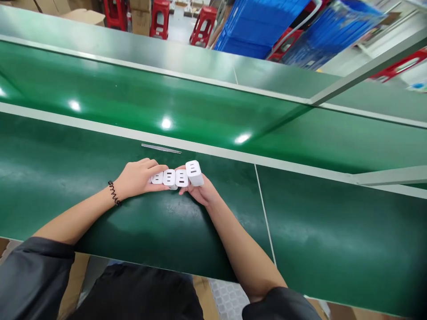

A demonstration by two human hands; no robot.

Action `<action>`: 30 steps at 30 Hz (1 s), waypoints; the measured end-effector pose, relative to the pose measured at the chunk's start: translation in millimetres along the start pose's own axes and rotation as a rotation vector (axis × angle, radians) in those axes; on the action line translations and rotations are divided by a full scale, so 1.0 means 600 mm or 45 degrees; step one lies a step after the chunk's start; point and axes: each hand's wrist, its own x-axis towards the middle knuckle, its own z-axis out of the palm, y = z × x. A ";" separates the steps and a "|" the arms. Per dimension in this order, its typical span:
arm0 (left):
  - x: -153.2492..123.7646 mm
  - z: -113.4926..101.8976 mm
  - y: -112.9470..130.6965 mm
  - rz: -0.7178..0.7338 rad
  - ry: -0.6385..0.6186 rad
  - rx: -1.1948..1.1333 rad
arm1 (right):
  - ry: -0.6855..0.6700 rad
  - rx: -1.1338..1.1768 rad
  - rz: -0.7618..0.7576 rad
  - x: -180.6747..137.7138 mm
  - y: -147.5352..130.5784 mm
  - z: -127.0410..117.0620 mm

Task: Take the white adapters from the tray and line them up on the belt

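Note:
Several white USB charger blocks sit side by side in a row between my hands, their port faces turned up toward me. My left hand (144,177) is closed around the left end of the row, thumb and fingers on the leftmost charger (157,178). Two more chargers, a middle one (169,178) and one beside it (182,178), continue the row. At the right end, my right hand (199,190) grips a tilted charger (194,172) that stands higher than the others. Some of my right fingers are hidden behind the blocks. Just beyond lies a pair of metal tweezers (161,148).
The green worktable (316,231) has a pale seam on the right and a raised light rail (220,153) along its back. A metal post (367,69) slants up at right. Blue crates (260,26), red stools (203,26) and cardboard boxes (140,20) stand beyond.

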 end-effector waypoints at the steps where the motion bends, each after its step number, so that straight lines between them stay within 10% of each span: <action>1: -0.001 -0.003 0.000 0.001 -0.048 0.030 | 0.006 -0.013 0.006 0.000 -0.001 -0.002; 14: 0.005 -0.030 0.036 -0.072 -0.399 0.284 | 0.250 -0.155 0.046 -0.049 -0.026 -0.049; 30: 0.006 -0.024 0.040 0.023 -0.072 0.052 | 0.276 0.080 -0.178 -0.057 0.002 0.007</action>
